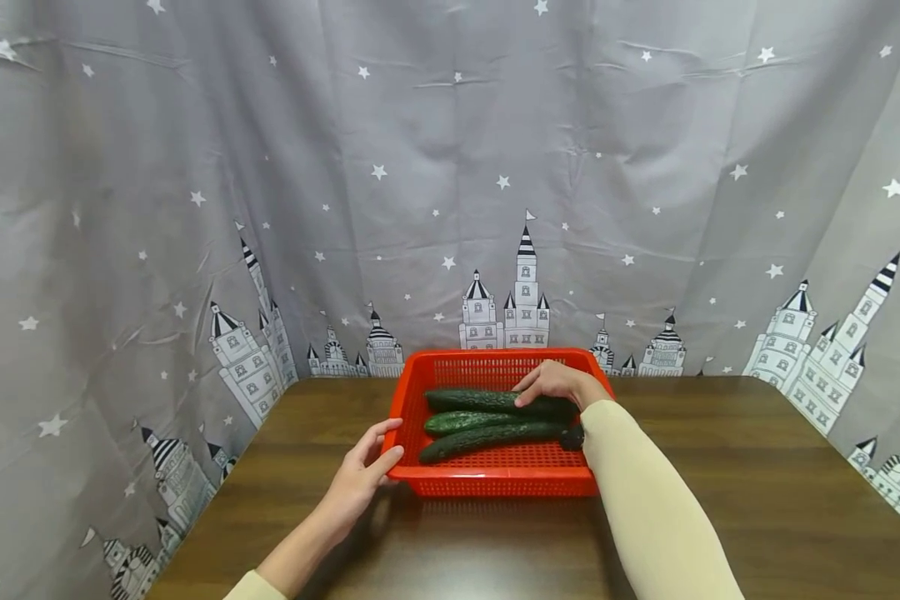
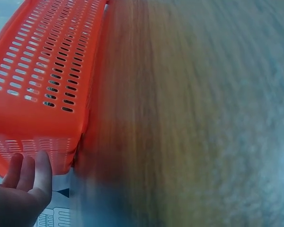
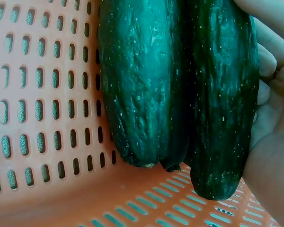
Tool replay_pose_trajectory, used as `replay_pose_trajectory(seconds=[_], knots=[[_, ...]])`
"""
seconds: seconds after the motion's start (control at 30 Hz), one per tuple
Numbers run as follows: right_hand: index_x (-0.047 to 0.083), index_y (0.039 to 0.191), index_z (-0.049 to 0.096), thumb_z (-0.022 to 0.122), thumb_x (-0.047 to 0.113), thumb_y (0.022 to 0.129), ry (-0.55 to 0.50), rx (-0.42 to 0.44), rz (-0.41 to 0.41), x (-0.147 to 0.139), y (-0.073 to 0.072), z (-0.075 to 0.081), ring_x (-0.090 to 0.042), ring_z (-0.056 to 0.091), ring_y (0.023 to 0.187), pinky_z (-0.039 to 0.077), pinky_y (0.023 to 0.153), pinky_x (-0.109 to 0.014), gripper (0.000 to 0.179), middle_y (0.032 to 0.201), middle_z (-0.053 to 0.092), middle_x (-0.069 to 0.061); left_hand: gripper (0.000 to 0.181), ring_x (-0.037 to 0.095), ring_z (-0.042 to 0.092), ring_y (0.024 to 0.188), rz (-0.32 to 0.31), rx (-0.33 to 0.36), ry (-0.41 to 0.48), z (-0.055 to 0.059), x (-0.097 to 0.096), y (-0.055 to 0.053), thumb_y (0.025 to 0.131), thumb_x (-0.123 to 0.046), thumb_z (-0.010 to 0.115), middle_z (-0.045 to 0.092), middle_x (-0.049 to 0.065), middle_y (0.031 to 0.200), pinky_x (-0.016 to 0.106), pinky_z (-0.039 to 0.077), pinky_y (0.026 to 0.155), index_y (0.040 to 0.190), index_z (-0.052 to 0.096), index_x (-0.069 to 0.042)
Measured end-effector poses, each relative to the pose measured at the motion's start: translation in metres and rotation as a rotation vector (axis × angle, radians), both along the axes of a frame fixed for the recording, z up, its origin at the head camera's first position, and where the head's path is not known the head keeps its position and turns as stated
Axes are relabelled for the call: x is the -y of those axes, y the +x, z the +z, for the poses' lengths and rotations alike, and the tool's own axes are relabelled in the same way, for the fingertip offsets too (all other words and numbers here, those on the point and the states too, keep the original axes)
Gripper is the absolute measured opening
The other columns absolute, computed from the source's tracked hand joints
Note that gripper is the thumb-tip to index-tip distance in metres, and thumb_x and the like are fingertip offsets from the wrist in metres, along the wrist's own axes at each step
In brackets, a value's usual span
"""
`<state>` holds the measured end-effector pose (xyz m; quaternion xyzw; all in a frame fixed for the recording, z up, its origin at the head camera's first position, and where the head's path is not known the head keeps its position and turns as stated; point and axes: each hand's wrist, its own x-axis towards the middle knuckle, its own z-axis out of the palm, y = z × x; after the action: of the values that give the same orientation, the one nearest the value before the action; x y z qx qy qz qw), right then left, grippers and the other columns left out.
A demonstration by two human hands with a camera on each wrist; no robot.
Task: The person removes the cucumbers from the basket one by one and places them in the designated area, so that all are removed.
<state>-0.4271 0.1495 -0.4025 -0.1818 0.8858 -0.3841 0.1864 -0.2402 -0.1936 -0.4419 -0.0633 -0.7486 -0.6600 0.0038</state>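
A red slotted plastic basket stands on the table with dark green cucumbers lying side by side in it. My left hand holds the basket's left rim near the front corner, thumb on the rim; the left wrist view has its fingers against the outer wall. Inside the basket, my right hand grips the rearmost cucumber near its right end. The right wrist view has the palm and fingers around this cucumber, with another cucumber alongside. A middle cucumber and a front cucumber lie nearer me.
Below the right wrist, a dark rounded end shows at the basket's right side. The brown wooden table extends to both sides. Behind it hangs a grey curtain printed with stars and castles, close to the basket's back.
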Motion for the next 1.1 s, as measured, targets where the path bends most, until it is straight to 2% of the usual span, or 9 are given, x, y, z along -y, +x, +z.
replay_pose_trajectory(seconds=[0.13,0.3,0.53,0.73,1.0,1.1], knots=[[0.011,0.117,0.076,0.082,0.027,0.082,0.01,-0.002,-0.02,-0.004,0.003,0.0,-0.03,0.056,0.128,0.048,0.104,-0.045,0.04,0.135,0.065,-0.013,0.046,0.029,0.062,0.103,0.001,-0.012,0.017,-0.004,-0.004,0.001,0.1,-0.019,0.062,0.056,0.021,0.131,0.042,0.057,0.083,0.144,0.049,-0.019],[0.01,0.117,0.076,0.083,0.029,0.081,0.01,0.004,-0.035,-0.006,0.005,-0.002,-0.029,0.058,0.125,0.048,0.104,-0.044,0.041,0.129,0.069,-0.011,0.048,0.029,0.062,0.104,-0.01,-0.01,0.024,-0.005,-0.006,0.0,0.1,-0.021,0.062,0.055,0.021,0.133,0.04,0.057,0.083,0.146,0.049,-0.018],[0.009,0.12,0.075,0.082,0.029,0.083,0.018,-0.026,-0.03,-0.005,0.003,0.0,-0.03,0.058,0.126,0.048,0.104,-0.045,0.043,0.132,0.067,-0.013,0.049,0.033,0.06,0.111,-0.035,-0.017,0.017,0.001,-0.005,-0.002,0.1,-0.023,0.062,0.052,0.021,0.138,0.039,0.057,0.086,0.147,0.046,-0.019],[0.009,0.121,0.074,0.081,0.029,0.084,0.013,-0.008,-0.015,-0.004,0.004,-0.002,-0.03,0.055,0.129,0.046,0.106,-0.044,0.043,0.138,0.062,-0.014,0.05,0.033,0.059,0.111,-0.047,-0.003,-0.006,0.003,-0.003,0.001,0.1,-0.022,0.062,0.052,0.021,0.137,0.043,0.057,0.088,0.147,0.045,-0.019],[0.007,0.12,0.074,0.081,0.026,0.084,-0.028,-0.026,-0.022,-0.001,0.004,0.0,-0.033,0.05,0.135,0.044,0.109,-0.047,0.041,0.142,0.058,-0.017,0.049,0.036,0.056,0.114,-0.025,-0.014,-0.023,0.004,-0.002,0.001,0.1,-0.02,0.061,0.052,0.022,0.135,0.043,0.057,0.087,0.147,0.047,-0.017],[0.008,0.12,0.075,0.082,0.028,0.083,-0.002,-0.021,-0.016,0.002,0.002,-0.004,-0.034,0.049,0.136,0.044,0.108,-0.046,0.042,0.143,0.057,-0.017,0.049,0.037,0.057,0.114,-0.021,-0.004,-0.02,0.002,0.0,0.002,0.1,-0.02,0.061,0.051,0.022,0.135,0.04,0.057,0.087,0.147,0.046,-0.017]])
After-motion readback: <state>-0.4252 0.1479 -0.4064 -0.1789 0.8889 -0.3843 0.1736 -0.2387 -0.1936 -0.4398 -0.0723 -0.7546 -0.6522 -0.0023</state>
